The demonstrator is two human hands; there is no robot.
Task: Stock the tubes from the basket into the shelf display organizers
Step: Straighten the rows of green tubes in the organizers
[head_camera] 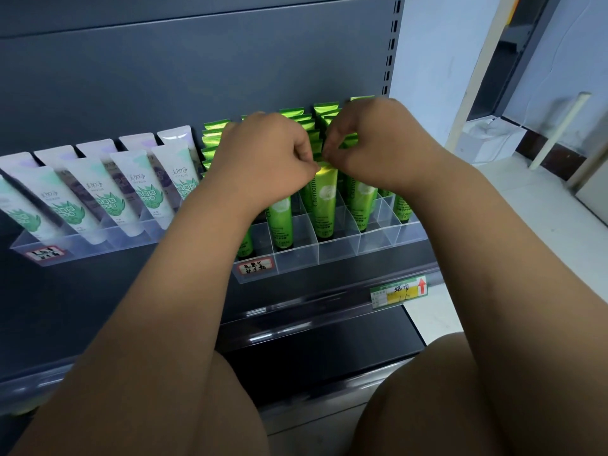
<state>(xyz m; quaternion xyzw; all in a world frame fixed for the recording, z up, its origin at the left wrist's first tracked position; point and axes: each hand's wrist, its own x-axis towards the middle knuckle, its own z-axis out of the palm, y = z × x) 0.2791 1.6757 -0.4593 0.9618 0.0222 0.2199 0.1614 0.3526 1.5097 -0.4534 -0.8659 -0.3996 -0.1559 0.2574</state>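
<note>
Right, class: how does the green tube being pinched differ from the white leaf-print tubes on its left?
The green tube is bright green; the white tubes carry a green leaf print. The green tube stands nearly upright; the white tubes lean. The left hand and right hand pinch the green tube's top; the white tubes are untouched. Both sit cap-down in clear organizers.

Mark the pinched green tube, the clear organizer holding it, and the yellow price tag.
green tube (324, 212), head view, label mid-body.
clear organizer (297, 255), head view, front wall.
yellow price tag (399, 292), head view, centre.
</note>
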